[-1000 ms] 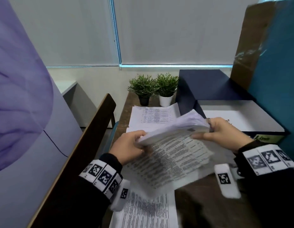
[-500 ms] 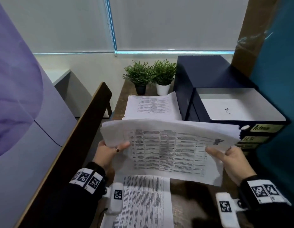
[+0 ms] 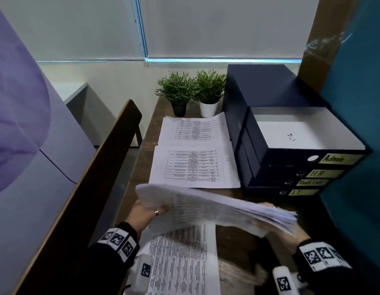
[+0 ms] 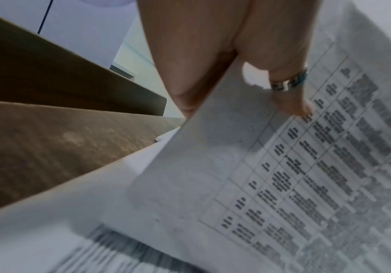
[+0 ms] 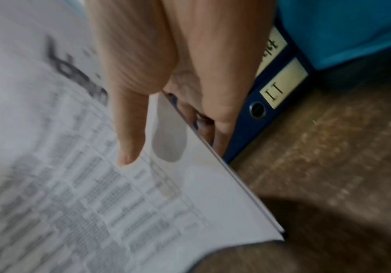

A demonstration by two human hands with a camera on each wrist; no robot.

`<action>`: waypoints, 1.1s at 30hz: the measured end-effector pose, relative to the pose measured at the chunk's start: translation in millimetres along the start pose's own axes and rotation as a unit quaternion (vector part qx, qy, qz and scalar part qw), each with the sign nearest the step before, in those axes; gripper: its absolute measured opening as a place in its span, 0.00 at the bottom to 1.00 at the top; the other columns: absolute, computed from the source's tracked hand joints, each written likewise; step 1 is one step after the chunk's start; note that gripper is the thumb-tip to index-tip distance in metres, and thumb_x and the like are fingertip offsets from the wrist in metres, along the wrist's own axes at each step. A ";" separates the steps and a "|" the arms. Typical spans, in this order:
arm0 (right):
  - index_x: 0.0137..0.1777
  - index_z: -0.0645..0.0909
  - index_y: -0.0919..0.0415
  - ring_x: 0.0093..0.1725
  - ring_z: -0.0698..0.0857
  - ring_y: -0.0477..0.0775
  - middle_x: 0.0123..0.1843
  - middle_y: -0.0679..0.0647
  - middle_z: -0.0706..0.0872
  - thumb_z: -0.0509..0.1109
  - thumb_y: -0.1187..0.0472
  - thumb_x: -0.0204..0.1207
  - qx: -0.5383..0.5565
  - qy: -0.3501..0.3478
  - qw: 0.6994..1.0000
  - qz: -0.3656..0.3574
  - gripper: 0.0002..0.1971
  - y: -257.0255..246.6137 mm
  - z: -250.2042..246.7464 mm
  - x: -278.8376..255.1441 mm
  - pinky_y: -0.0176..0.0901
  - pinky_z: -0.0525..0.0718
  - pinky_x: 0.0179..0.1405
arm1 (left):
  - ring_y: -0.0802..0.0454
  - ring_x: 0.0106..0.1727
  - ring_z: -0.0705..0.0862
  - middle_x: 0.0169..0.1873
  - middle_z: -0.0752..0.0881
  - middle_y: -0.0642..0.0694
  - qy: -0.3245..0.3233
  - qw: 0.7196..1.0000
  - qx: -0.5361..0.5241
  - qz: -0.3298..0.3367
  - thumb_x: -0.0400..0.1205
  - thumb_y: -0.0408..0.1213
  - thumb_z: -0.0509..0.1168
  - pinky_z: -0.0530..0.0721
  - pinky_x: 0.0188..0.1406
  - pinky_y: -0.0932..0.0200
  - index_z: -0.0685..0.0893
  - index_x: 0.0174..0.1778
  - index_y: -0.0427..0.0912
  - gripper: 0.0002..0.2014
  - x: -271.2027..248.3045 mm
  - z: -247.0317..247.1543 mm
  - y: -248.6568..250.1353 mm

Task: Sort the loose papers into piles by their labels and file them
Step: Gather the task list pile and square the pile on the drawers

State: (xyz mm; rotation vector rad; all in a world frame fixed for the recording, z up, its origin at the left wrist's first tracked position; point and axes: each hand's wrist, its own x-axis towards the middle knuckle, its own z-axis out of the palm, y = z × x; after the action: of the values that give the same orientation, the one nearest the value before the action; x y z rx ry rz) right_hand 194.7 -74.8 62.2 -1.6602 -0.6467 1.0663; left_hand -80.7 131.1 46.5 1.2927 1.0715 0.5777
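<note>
White printed stack of papers point(image 3: 216, 209) held above the desk point(image 3: 233, 241), left hand point(image 3: 145, 216) and right hand point(image 5: 166, 73) each pinching an end. Three piles point(image 3: 195, 165) laid out; binders point(image 3: 301, 167) judged unfilled, filing not begun.

Matt printed paper stack point(image 3: 216, 207), worn rough wood desk point(image 5: 330, 147), glossy metal ring point(image 4: 287, 81).

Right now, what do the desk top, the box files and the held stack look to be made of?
Desk top: wood or wood-look laminate, matte and worn; brown grain with pale scuffs.
Box files: probably board covered in dark blue, smooth, faint sheen; metal-looking finger rings and yellowish paper labels.
Held stack: thin matte white printed paper, bowing between the left hand and right hand.
</note>
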 end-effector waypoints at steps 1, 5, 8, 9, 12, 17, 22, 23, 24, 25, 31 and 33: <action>0.37 0.88 0.57 0.37 0.89 0.39 0.38 0.53 0.91 0.87 0.64 0.49 0.011 -0.014 1.000 -0.014 0.15 -0.3 0.4 0.6 0.25 0.82 0.31 | 0.50 0.42 0.86 0.29 0.90 0.56 0.013 1.000 0.006 -0.001 0.71 0.21 0.72 0.85 0.34 0.66 0.86 0.38 0.42 0.10 -0.7 0.9 2.5; 0.63 0.76 0.62 0.49 0.87 0.39 0.56 0.58 0.85 0.81 0.71 0.57 0.016 0.042 0.993 -0.112 0.32 -23.5 -5.9 3.6 0.25 0.83 0.39 | 0.46 0.44 0.87 0.38 0.90 0.46 0.013 1.000 -0.006 0.010 0.70 0.29 0.74 0.86 0.43 0.54 0.85 0.41 0.40 0.06 -4.5 2.0 27.7; 0.67 0.66 0.36 0.64 0.76 0.35 0.66 0.46 0.76 0.83 0.50 0.52 -0.184 0.129 0.946 -0.235 0.42 -71.3 -6.1 -1.8 0.31 0.73 0.65 | 0.48 0.44 0.89 0.37 0.91 0.45 -0.026 0.996 0.048 0.067 0.64 0.39 0.77 0.86 0.48 0.52 0.89 0.35 0.45 0.06 -9.1 -2.6 59.6; 0.68 0.63 0.34 0.69 0.71 0.38 0.69 0.44 0.72 0.82 0.49 0.52 -0.236 0.131 0.924 -0.271 0.44 -86.8 -3.7 -2.5 0.37 0.69 0.70 | 0.52 0.42 0.89 0.35 0.92 0.48 -0.045 0.992 0.072 0.094 0.64 0.38 0.78 0.86 0.46 0.56 0.90 0.33 0.45 0.05 -10.8 -2.3 70.8; 0.75 0.57 0.33 0.74 0.65 0.40 0.75 0.40 0.67 0.81 0.43 0.51 -0.364 0.029 0.893 -0.265 0.52 -128.3 18.2 -2.1 0.45 0.63 0.76 | 0.67 0.31 0.86 0.25 0.89 0.57 -0.087 0.970 0.150 0.169 0.70 0.26 0.75 0.81 0.33 0.72 0.89 0.32 0.41 0.06 -17.1 4.7 104.8; 0.50 0.86 0.52 0.47 0.88 0.58 0.46 0.54 0.90 0.75 0.53 0.70 -0.376 -0.108 0.902 -0.182 0.10 -144.9 41.6 11.8 0.50 0.85 0.49 | 0.61 0.35 0.86 0.30 0.90 0.54 -0.095 0.936 0.222 0.255 0.64 0.33 0.80 0.83 0.35 0.67 0.90 0.35 0.41 0.06 -27.9 2.2 148.7; 0.49 0.87 0.60 0.51 0.87 0.65 0.48 0.63 0.90 0.74 0.58 0.69 -0.204 -0.060 0.955 -0.206 0.10 -132.6 28.6 13.7 0.59 0.83 0.56 | 0.60 0.34 0.86 0.30 0.90 0.48 -0.020 0.967 0.107 0.229 0.61 0.34 0.81 0.85 0.44 0.59 0.87 0.46 0.54 0.20 -19.1 -34.7 156.9; 0.50 0.87 0.59 0.52 0.87 0.62 0.49 0.61 0.90 0.73 0.56 0.68 -0.165 -0.060 0.962 -0.208 0.12 -128.3 26.8 12.9 0.58 0.84 0.58 | 0.58 0.33 0.87 0.29 0.89 0.48 -0.024 0.974 0.025 0.222 0.58 0.40 0.83 0.86 0.43 0.57 0.86 0.50 0.53 0.25 -15.6 -34.2 154.2; 0.51 0.87 0.57 0.54 0.88 0.58 0.50 0.57 0.91 0.73 0.55 0.66 -0.127 -0.062 0.967 -0.211 0.14 -124.4 26.0 11.7 0.55 0.83 0.60 | 0.56 0.34 0.87 0.30 0.89 0.48 -0.034 0.975 -0.052 0.214 0.56 0.42 0.84 0.87 0.41 0.58 0.85 0.53 0.52 0.29 -13.5 -28.6 151.7; 0.51 0.87 0.55 0.55 0.88 0.53 0.51 0.52 0.91 0.72 0.55 0.65 -0.093 -0.060 0.971 -0.212 0.14 -121.2 26.3 10.2 0.49 0.83 0.60 | 0.54 0.38 0.88 0.36 0.90 0.48 -0.044 0.970 -0.123 0.205 0.57 0.41 0.83 0.87 0.41 0.58 0.84 0.56 0.49 0.30 -11.0 -19.9 149.4; 0.52 0.84 0.55 0.54 0.88 0.46 0.48 0.45 0.91 0.78 0.45 0.58 0.030 0.025 0.974 -0.221 0.23 -91.1 27.8 10.0 0.33 0.84 0.55 | 0.41 0.53 0.88 0.52 0.89 0.37 -0.065 0.972 -0.199 0.103 0.58 0.38 0.82 0.85 0.56 0.42 0.85 0.53 0.36 0.27 -10.4 41.7 115.1; 0.54 0.83 0.55 0.53 0.88 0.45 0.48 0.44 0.91 0.73 0.54 0.64 0.042 0.037 0.975 -0.215 0.17 -83.7 27.2 8.0 0.36 0.84 0.55 | 0.41 0.53 0.88 0.52 0.89 0.37 -0.040 0.982 -0.171 0.077 0.62 0.36 0.77 0.83 0.59 0.42 0.87 0.49 0.39 0.19 -13.3 54.9 105.6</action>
State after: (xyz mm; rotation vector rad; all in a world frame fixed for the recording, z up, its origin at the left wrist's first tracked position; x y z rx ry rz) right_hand 181.1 -27.1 135.4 -1.3941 -0.8533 0.7054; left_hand -16.1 118.5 146.6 1.0913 0.7698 0.7823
